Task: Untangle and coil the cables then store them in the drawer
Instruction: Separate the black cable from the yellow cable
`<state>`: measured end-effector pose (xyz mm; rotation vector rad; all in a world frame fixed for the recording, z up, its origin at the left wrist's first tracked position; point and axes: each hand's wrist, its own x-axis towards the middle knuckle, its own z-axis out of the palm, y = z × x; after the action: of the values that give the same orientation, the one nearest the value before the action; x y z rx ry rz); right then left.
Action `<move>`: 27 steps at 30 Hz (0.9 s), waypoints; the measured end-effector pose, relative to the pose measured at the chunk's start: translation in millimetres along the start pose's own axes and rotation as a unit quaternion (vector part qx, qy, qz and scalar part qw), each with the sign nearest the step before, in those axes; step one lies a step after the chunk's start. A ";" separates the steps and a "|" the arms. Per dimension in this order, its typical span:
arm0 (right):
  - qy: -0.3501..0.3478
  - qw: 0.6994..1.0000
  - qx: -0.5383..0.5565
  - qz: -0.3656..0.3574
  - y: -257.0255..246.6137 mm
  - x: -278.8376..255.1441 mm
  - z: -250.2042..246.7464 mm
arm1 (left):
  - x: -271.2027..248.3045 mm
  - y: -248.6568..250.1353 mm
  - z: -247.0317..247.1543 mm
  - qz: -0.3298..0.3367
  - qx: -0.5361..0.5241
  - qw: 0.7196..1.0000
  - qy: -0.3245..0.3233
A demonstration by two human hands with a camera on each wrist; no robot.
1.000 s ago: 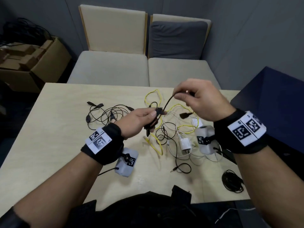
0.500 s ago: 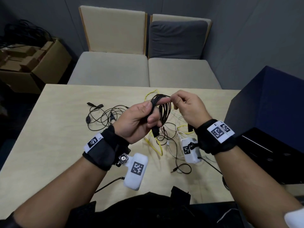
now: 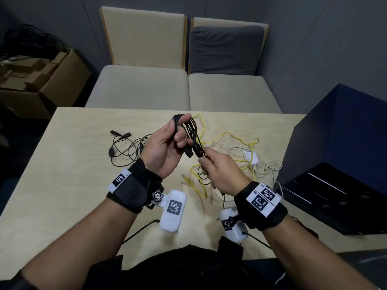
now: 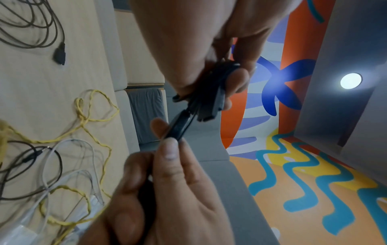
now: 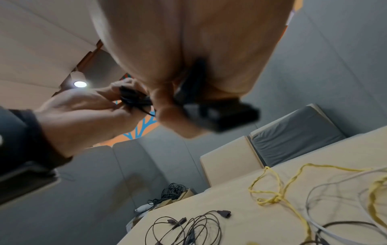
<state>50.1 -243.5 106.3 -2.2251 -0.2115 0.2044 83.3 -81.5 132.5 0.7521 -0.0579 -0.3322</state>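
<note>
My left hand [image 3: 167, 147] holds a coiled black cable [image 3: 189, 127] raised above the table, thumb and fingers curled round the loops. My right hand [image 3: 217, 170] pinches the plug end of that same cable [image 3: 199, 152] just below the coil. In the left wrist view the coil [image 4: 209, 92] hangs from my left fingers and my right thumb and forefinger pinch the connector [image 4: 178, 127]. Below the hands a yellow cable [image 3: 228, 137], white cables [image 3: 266, 166] and a thin black cable [image 3: 125, 147] lie tangled on the table [image 3: 62, 164].
A dark blue drawer cabinet [image 3: 339, 155] stands at the table's right edge with an open black drawer [image 3: 326, 191]. Two beige seats [image 3: 184, 88] stand beyond the table. A cardboard box [image 3: 41, 80] with cables sits on the floor at left.
My left hand has turned palm up and lifted the coil higher. My right hand slid down from the top of the loops to the plug end.
</note>
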 end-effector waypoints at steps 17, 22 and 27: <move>-0.088 0.957 -0.272 -0.054 -18.8 -17.1 -6.2 | 7.7 3.5 -6.2 -0.025 -0.023 0.994 0.102; -0.010 0.992 -0.126 -0.014 -3.9 -16.4 -10.2 | 7.0 11.3 -12.8 -0.033 -0.079 0.989 0.120; 0.004 0.999 -0.038 0.013 6.3 -18.0 -10.0 | 7.1 5.0 -13.3 -0.031 -0.071 0.991 0.109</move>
<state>35.3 -259.0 108.8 -2.3054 -0.1895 0.2048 93.7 -71.5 125.7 0.6461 0.1938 -0.3084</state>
